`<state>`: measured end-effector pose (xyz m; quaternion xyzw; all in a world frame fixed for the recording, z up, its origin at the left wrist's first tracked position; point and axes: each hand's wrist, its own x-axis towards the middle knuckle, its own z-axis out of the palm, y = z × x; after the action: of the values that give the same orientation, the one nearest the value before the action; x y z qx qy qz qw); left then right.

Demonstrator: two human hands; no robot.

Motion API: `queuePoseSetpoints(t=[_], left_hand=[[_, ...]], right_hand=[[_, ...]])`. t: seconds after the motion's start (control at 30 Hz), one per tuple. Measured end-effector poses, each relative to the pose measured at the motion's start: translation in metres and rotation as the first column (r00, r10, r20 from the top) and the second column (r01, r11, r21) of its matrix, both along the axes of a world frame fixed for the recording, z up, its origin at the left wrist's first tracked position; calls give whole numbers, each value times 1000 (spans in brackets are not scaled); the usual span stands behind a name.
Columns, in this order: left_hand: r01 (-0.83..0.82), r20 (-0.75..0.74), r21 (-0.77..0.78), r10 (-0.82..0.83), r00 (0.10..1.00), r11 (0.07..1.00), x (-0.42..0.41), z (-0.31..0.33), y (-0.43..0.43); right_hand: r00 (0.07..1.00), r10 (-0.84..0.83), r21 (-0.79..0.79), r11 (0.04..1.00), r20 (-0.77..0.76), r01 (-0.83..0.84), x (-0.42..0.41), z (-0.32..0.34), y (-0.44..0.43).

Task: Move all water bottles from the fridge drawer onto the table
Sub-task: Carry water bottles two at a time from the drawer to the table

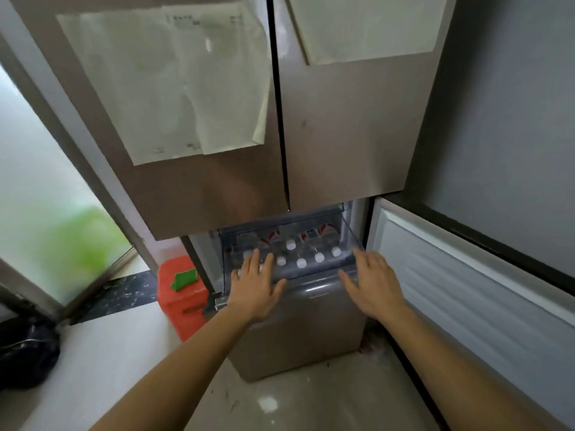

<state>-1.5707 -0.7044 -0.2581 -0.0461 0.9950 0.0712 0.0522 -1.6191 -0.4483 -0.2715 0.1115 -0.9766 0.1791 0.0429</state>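
A clear plastic fridge drawer [350, 231] stands pulled out below the upper fridge doors. Several water bottles [301, 262] with white caps and red labels lie inside it, caps toward me. My left hand [255, 289] is open, fingers straight, over the drawer's front left edge, and it covers a bottle or two there. My right hand [371, 286] is open too, fingers spread, at the drawer's front right corner. Whether either hand touches the drawer is unclear. The table is out of view.
The open lower fridge door [466, 275] swings out on the right. An orange bin [180, 293] with a green item on it stands left of the fridge. A dark bag [26, 353] lies on the floor at far left. Papers [174, 88] hang on the upper doors.
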Motion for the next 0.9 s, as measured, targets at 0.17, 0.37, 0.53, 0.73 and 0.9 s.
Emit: queuePoseSetpoints(t=[0.17,0.37,0.53,0.73,0.9], left_hand=[[-149,55,-3,149,987,989,-44,-5,6],[-223,115,1,221,968,975,-77,-20,-9],[-247,176,61,234,956,967,-113,-54,-40],[-517,312,408,417,854,753,-159,-101,-79],[-603,348,732,586,732,318,-191,-131,-94]], right_hand=[[972,214,36,975,98,-218,-89,-6,-12],[896,364,40,922,254,-386,-143,-16,-50],[861,348,6,926,372,-377,-180,-41,-78],[776,212,-210,972,593,-105,-207,-78,-126],[736,174,-295,955,654,36,-224,-107,-163]])
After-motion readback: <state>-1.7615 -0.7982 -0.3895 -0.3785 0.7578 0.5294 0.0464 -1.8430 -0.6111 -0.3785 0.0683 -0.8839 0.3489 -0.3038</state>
